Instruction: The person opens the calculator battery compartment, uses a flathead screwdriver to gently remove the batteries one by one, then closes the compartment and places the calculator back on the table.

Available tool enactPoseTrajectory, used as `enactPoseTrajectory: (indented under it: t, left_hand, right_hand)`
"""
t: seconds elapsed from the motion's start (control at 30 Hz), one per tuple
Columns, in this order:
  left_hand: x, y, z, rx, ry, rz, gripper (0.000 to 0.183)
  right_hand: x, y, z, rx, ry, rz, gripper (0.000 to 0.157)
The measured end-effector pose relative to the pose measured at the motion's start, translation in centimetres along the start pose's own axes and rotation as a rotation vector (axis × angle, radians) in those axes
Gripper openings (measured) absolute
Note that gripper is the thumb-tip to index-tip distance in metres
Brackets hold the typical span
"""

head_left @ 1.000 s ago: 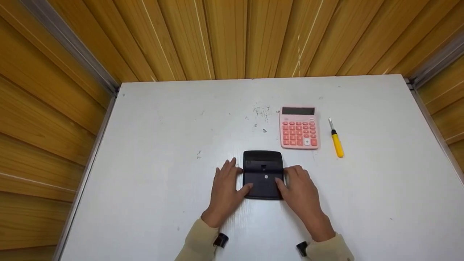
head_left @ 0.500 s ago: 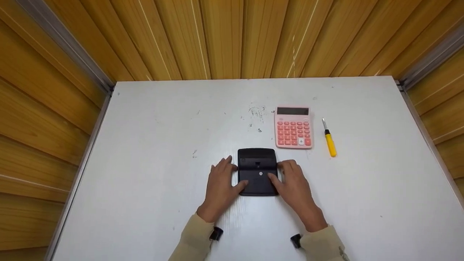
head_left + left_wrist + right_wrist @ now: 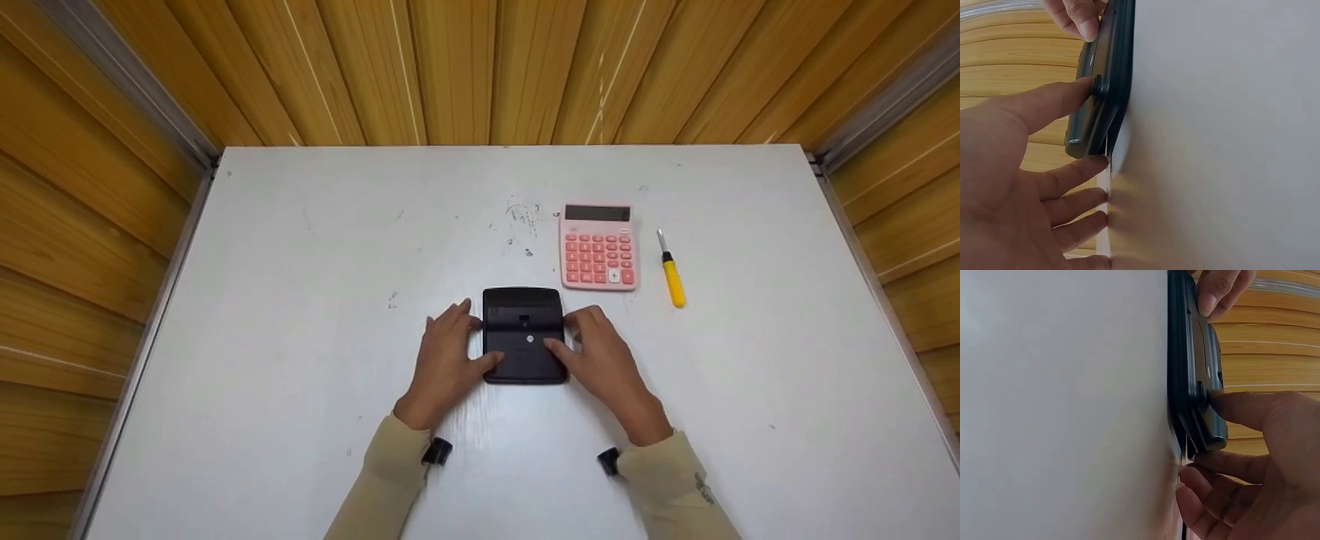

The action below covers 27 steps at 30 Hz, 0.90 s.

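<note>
A black calculator (image 3: pixel 523 360) lies face down on the white table, its dark back and a small white dot showing. My left hand (image 3: pixel 448 356) grips its left side, thumb on the back and index finger at the edge. In the left wrist view the other left fingers (image 3: pixel 1081 225) spread along the tabletop. From the opposite side my right hand (image 3: pixel 604 356) pinches the calculator, thumb on the back and index finger by the upper edge. The right wrist view shows the remaining right fingers (image 3: pixel 1202 500) curled below. The calculator's key side is hidden.
A pink calculator (image 3: pixel 598 247) lies face up beyond the right hand. To its right is a screwdriver (image 3: pixel 672 274) with a yellow handle. Wood-patterned walls (image 3: pixel 450 71) enclose the back and sides of the white table (image 3: pixel 300 262).
The whole head view has shifted, so the table and everything on it appear higher and farther left. Both hands keep their hold on the black calculator.
</note>
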<state>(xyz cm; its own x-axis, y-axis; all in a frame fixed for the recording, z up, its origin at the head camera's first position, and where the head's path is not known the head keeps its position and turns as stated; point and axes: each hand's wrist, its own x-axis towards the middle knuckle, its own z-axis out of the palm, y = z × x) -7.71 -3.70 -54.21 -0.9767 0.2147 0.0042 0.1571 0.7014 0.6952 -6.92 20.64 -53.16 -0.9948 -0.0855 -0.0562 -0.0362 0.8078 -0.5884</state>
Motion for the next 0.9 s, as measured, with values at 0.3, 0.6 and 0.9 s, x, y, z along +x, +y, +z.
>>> enactPoseTrajectory:
  t: [0.3,0.6,0.9]
  left_hand:
    - [2.2,0.1,-1.1,-0.022,-0.077,0.031,0.07]
    - [2.2,-0.3,-0.9,0.048,-0.113,0.052,0.072]
    - [1.6,-0.1,-1.0,0.179,-0.136,0.066,0.075]
  right_hand:
    - [1.7,-0.6,-1.1,-0.063,-0.034,-0.034,0.06]
    - [2.4,-0.7,-1.1,-0.132,0.018,-0.317,0.048]
    - [3.1,-1.5,-1.3,-0.16,-0.047,-0.378,0.041]
